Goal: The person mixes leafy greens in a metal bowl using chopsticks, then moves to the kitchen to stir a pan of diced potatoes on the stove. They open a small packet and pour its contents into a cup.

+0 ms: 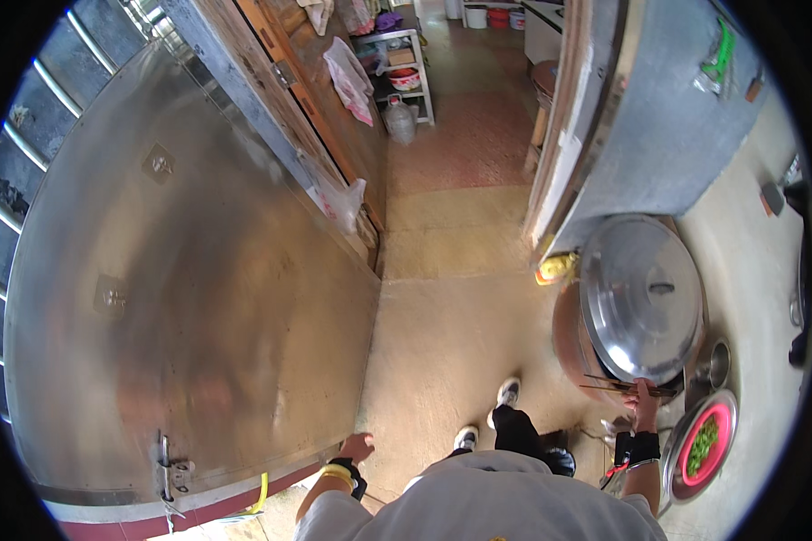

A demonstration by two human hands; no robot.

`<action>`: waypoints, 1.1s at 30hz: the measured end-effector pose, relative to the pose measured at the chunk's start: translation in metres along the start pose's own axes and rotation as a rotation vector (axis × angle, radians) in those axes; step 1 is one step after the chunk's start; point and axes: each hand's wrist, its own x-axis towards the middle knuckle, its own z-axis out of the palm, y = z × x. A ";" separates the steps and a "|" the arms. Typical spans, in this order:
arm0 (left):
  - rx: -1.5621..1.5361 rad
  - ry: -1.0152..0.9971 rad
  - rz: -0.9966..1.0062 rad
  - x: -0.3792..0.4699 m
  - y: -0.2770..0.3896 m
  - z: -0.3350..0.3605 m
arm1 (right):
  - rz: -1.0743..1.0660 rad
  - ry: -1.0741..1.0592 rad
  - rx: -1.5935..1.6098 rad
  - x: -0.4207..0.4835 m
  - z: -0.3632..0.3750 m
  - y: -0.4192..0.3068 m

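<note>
My right hand [641, 400] holds a pair of wooden chopsticks [601, 388] at the near rim of a large round metal lid [639, 304]. Its fingers are at the lid's edge; whether they also grip the lid is hard to tell. The lid covers most of a large brown round vessel [570, 345], and a dark gap shows at the near side. My left hand [357, 448] hangs low beside the bottom edge of a big sheet-metal door [243, 304]. Nothing is visible in it, and its finger posture is unclear.
Right of the vessel stand a metal cup [719, 364] and a red basin [687, 466] of chopped greens [704, 446] in a metal bowl [668, 477]. A yellow packet [556, 268] lies by the doorway. Beyond it are a shelf rack [425, 81] and a stool [545, 78].
</note>
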 end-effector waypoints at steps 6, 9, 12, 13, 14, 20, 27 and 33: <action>-0.138 0.045 -0.140 0.026 0.030 -0.035 | -0.020 -0.199 -0.120 0.102 0.101 -0.047; -0.187 0.055 -0.226 0.048 0.063 -0.078 | 0.026 -0.255 -0.178 0.158 0.170 -0.076; -0.267 0.092 -0.269 0.074 0.097 -0.125 | -0.045 -0.505 -0.163 0.201 0.248 -0.110; -0.277 0.104 -0.266 0.082 0.107 -0.138 | -0.113 -0.531 -0.178 0.210 0.277 -0.121; -0.292 0.114 -0.264 0.089 0.116 -0.151 | -0.182 -0.566 -0.198 0.216 0.303 -0.133; -0.296 0.205 -0.282 0.161 0.163 -0.235 | -0.538 -0.876 -0.289 0.254 0.453 -0.228; -0.300 0.274 -0.076 0.350 0.210 -0.400 | -0.529 -0.747 -0.413 0.318 0.589 -0.323; -0.500 0.372 0.175 0.502 0.268 -0.554 | -0.411 -0.579 -0.264 0.368 0.641 -0.399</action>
